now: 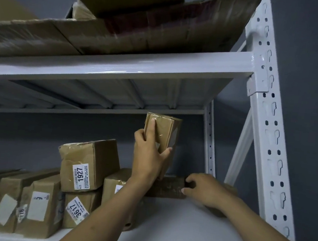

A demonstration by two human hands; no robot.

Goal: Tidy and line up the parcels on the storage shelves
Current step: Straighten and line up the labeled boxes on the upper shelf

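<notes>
Lower shelf (172,229), white metal: carried a row of taped, labelled cardboard parcels (41,204) along its left, one marked 3617 (78,212); a flat parcel (166,188) lay at the back right, near the perforated upright post (260,115). Upper shelf (120,65): bore a wide, crumpled cardboard box (124,34).

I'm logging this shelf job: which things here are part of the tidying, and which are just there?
In the job: left hand, upright parcel, right hand, flat parcel, 1927 box, 3617 box.
Just there: shelf upright, grey wall.
</notes>
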